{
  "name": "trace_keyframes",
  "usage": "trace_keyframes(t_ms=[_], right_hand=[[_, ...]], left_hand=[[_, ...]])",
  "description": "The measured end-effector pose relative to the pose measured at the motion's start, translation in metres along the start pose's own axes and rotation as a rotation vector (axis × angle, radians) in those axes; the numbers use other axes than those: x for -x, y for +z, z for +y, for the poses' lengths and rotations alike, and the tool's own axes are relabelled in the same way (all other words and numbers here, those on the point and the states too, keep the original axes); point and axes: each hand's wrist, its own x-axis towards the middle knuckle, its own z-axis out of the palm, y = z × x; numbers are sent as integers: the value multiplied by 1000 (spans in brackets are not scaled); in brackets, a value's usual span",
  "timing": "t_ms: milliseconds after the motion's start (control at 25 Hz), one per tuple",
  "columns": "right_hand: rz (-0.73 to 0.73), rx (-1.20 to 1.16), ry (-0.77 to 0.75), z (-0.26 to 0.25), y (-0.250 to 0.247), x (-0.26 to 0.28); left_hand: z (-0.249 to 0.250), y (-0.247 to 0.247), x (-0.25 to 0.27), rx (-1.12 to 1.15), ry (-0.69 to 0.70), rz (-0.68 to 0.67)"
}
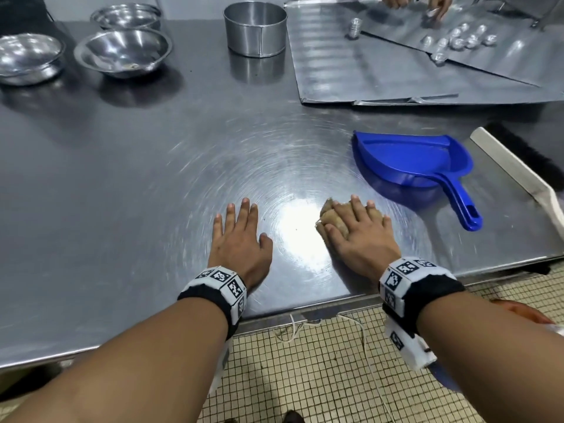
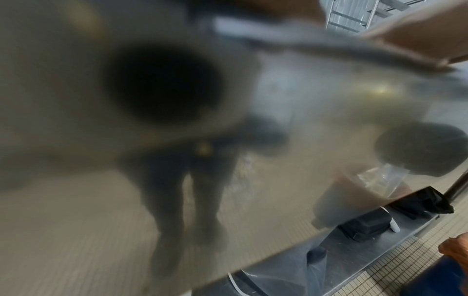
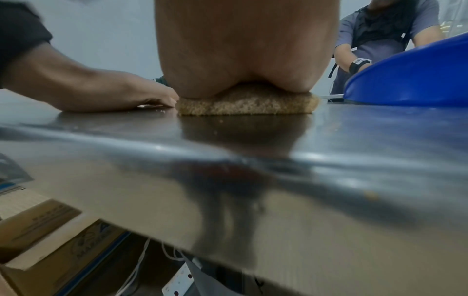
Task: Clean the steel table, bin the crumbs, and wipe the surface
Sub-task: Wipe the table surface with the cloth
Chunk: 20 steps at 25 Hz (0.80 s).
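Observation:
My right hand [image 1: 354, 222] lies flat on a brown cloth pad [image 1: 331, 218] and presses it onto the steel table [image 1: 152, 166] near the front edge. In the right wrist view the palm [image 3: 240, 50] sits on top of the cloth pad [image 3: 248, 104], with a few small crumbs [image 3: 221, 121] on the steel in front of it. My left hand [image 1: 238, 227] rests flat on the table with fingers spread, a little left of the cloth. A blue dustpan [image 1: 412, 163] lies to the right of my right hand. The left wrist view is blurred against the steel.
Three steel bowls [image 1: 123, 53] and a round steel tin [image 1: 254, 29] stand at the back. Steel trays [image 1: 366, 71] with small foil cups lie back right, where another person's hands [image 1: 427, 4] work. A brush with a white handle [image 1: 518, 172] lies at the right edge.

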Motion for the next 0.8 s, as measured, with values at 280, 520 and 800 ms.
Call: trace_keyframes(t_ms=[280, 520, 800], right_hand=[[-46, -61, 188, -29, -7, -49], [-127, -79, 11, -94, -7, -73], [-132, 33, -307, -111, 10, -31]], left_hand=[[1, 2, -2, 53, -22, 46], [-1, -1, 0, 129, -181, 141], [-6, -6, -1, 224, -203, 148]])
